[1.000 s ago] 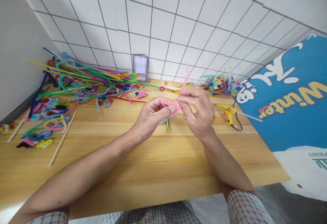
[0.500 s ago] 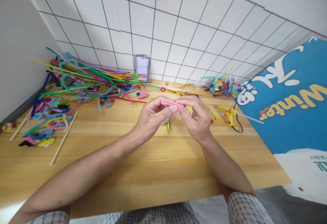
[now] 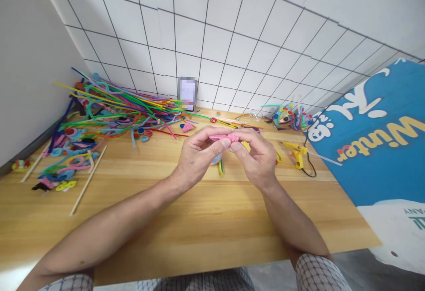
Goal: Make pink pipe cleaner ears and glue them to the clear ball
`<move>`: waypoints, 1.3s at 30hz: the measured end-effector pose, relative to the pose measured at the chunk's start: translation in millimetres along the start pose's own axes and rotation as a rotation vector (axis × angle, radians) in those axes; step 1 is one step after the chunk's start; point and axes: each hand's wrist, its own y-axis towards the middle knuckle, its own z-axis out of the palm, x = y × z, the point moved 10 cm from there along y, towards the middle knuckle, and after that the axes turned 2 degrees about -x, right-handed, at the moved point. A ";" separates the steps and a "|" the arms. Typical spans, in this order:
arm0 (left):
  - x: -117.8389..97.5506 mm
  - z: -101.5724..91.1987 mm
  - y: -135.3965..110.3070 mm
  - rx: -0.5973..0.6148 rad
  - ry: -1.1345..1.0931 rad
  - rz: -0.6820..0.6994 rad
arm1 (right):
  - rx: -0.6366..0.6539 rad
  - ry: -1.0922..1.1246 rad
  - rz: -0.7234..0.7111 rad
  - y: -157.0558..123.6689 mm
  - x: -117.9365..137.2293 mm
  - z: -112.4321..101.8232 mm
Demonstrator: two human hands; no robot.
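Note:
A pink pipe cleaner (image 3: 233, 138), bent and wound into a small piece, is pinched between my two hands above the middle of the table. My left hand (image 3: 200, 151) grips its left side with thumb and fingers. At the coiled right end, my right hand (image 3: 257, 156) closes on it with thumb and forefinger. Parts of the pink piece are hidden by my fingers. Below the hands lie a green and yellow strip (image 3: 221, 168) and a pale blue item (image 3: 216, 159), partly covered by my left hand. Another pink coiled piece (image 3: 187, 126) rests farther back.
A heap of coloured pipe cleaners (image 3: 133, 105) fills the back left. Two wooden sticks lie at left, one the nearer stick (image 3: 88, 180). A phone (image 3: 187, 93) leans on the tiled wall. A yellow glue gun (image 3: 299, 155) and decorated figures (image 3: 284, 117) are at right.
The pink piece has turned slightly between my fingers, and its coiled end now shows more. My right thumb has shifted a little. The whole view has moved slightly.

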 end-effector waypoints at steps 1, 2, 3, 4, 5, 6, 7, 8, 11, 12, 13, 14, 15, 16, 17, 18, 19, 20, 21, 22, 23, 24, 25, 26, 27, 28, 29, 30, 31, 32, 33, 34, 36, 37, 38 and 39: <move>-4.5 -0.7 0.6 -0.002 0.016 0.029 | -0.005 0.012 0.012 1.7 -0.6 0.5; -8.6 -1.4 1.3 -0.006 0.027 0.053 | -0.013 0.022 0.024 3.6 -0.9 0.9; -11.9 -2.4 2.2 -0.011 0.027 0.067 | -0.022 0.029 0.035 5.9 -0.8 1.1; -14.3 -3.5 3.3 -0.018 0.016 0.070 | -0.032 0.033 0.046 8.5 -0.2 1.4; -16.2 -4.5 4.6 -0.024 -0.002 0.065 | -0.038 0.032 0.056 11.5 1.2 1.9; -18.0 -5.5 5.9 -0.028 -0.021 0.058 | -0.041 0.029 0.063 14.7 3.4 2.5; -20.5 -6.2 7.1 -0.030 -0.034 0.054 | -0.043 0.024 0.067 18.3 6.5 3.1; -23.6 -6.5 8.2 -0.026 -0.037 0.055 | -0.044 0.020 0.068 21.9 10.2 3.5; -35.9 -7.5 10.6 -0.015 -0.018 0.074 | -0.038 0.012 0.058 32.9 23.8 5.0; -39.5 -8.3 11.1 -0.016 -0.014 0.075 | -0.031 0.008 0.054 36.3 28.3 5.8; -42.6 -9.0 11.6 -0.017 -0.012 0.072 | -0.019 0.002 0.051 39.6 32.6 7.0; -45.2 -10.0 12.0 -0.022 -0.014 0.066 | -0.007 -0.008 0.049 42.8 36.6 8.3; -47.7 -11.1 12.4 -0.029 -0.021 0.061 | 0.005 -0.021 0.048 45.9 40.5 9.6; -50.1 -11.9 12.9 -0.035 -0.030 0.055 | 0.016 -0.036 0.044 49.1 44.7 10.7; -52.9 -12.7 13.3 -0.041 -0.041 0.054 | 0.025 -0.055 0.037 52.2 49.2 11.8; -55.9 -13.2 13.7 -0.044 -0.050 0.056 | 0.032 -0.074 0.022 55.4 54.4 12.6; -59.2 -13.7 14.2 -0.047 -0.054 0.060 | 0.037 -0.092 -0.001 58.4 60.2 13.2; -62.6 -14.3 14.7 -0.050 -0.053 0.066 | 0.040 -0.108 -0.031 61.3 66.7 13.9; -65.8 -14.9 15.2 -0.052 -0.049 0.071 | 0.044 -0.122 -0.062 63.9 73.1 14.7; -69.2 -15.8 15.6 -0.056 -0.044 0.079 | 0.049 -0.136 -0.090 66.3 79.0 15.5; -72.7 -16.8 16.0 -0.060 -0.041 0.089 | 0.056 -0.150 -0.110 68.5 84.0 16.4; -76.0 -17.7 16.3 -0.062 -0.040 0.100 | 0.065 -0.164 -0.125 70.6 88.2 17.6; -79.2 -18.5 16.5 -0.063 -0.044 0.110 | 0.075 -0.178 -0.134 72.7 91.8 18.8; -81.9 -19.1 16.6 -0.063 -0.051 0.118 | 0.082 -0.190 -0.141 74.8 95.4 19.7; -84.2 -19.6 16.6 -0.061 -0.062 0.123 | 0.089 -0.201 -0.150 76.7 99.0 20.5; -86.0 -19.8 16.5 -0.057 -0.074 0.123 | 0.095 -0.210 -0.159 78.7 102.7 21.4; -87.4 -19.7 16.3 -0.052 -0.087 0.119 | 0.100 -0.217 -0.166 80.6 106.2 22.2; -88.6 -19.3 16.0 -0.044 -0.100 0.114 | 0.102 -0.222 -0.169 82.5 109.2 22.7; -89.8 -18.9 15.7 -0.038 -0.114 0.107 | 0.102 -0.225 -0.168 84.3 111.6 23.1; -91.1 -18.7 15.5 -0.034 -0.129 0.102 | 0.101 -0.229 -0.165 86.0 113.5 23.5; -92.4 -18.4 15.2 -0.030 -0.144 0.097 | 0.100 -0.232 -0.165 87.4 115.4 23.8; -93.8 -18.3 15.0 -0.028 -0.161 0.094 | 0.097 -0.237 -0.168 88.5 117.4 24.1; -96.9 -17.7 14.7 -0.023 -0.191 0.093 | 0.096 -0.249 -0.187 89.7 121.8 25.5; -98.3 -17.6 14.5 -0.022 -0.200 0.092 | 0.095 -0.255 -0.197 89.9 123.9 26.2; -99.4 -17.5 14.3 -0.021 -0.205 0.090 | 0.093 -0.261 -0.203 90.0 125.6 26.8; -100.4 -17.6 14.1 -0.023 -0.206 0.088 | 0.088 -0.267 -0.205 90.1 126.8 27.0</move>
